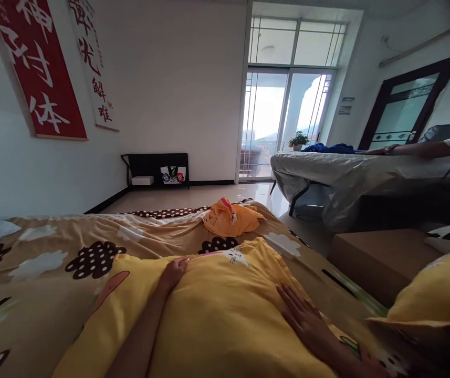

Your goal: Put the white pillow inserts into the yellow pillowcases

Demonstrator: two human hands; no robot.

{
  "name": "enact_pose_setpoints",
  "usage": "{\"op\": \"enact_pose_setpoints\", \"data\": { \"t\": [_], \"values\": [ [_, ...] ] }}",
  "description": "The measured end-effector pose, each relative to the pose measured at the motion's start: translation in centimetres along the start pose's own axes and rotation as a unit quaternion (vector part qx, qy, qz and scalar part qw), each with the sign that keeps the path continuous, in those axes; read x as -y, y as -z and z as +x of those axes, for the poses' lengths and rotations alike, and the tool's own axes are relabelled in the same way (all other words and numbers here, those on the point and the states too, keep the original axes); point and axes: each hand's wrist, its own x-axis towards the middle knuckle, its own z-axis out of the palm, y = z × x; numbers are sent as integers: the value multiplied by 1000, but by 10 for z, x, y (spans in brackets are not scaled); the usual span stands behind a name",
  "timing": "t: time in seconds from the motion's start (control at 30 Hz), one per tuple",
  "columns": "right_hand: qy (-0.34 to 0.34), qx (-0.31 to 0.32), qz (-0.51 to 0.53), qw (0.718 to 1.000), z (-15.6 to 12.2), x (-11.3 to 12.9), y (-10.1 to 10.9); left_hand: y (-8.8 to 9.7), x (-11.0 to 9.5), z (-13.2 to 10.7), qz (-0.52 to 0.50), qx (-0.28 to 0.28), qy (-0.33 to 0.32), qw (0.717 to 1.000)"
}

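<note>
A plump yellow pillow with a printed white animal face near its far edge lies in front of me on a patterned bed sheet. My left hand rests on the pillow's upper left part, its fingers laid over the fabric and pointing right. On the pillow's right side, my right hand presses flat with its fingers stretched out. Beyond the pillow sits a crumpled orange cloth.
At right are a cardboard box and another yellow pillow. Behind them, another person's arm reaches over a plastic-covered table holding blue cloth. A black low rack stands against the far wall.
</note>
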Motion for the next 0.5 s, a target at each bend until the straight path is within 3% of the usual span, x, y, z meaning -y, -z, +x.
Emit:
{"op": "enact_pose_setpoints", "data": {
  "t": [0.17,0.3,0.4,0.5],
  "values": [
    [39,-34,-22,998,-55,-26,-3,14,-5,-7,-64,-21,-24,997],
    [63,-67,-66,994,-88,-45,-6,25,-22,-23,-84,-52,-46,994],
    [96,-148,-126,976,-108,-64,-15,27,-39,-52,-76,-54,-127,988],
    [92,-217,-147,961,-123,-83,-25,27,-42,-96,28,-10,-213,977]
  ]
}}
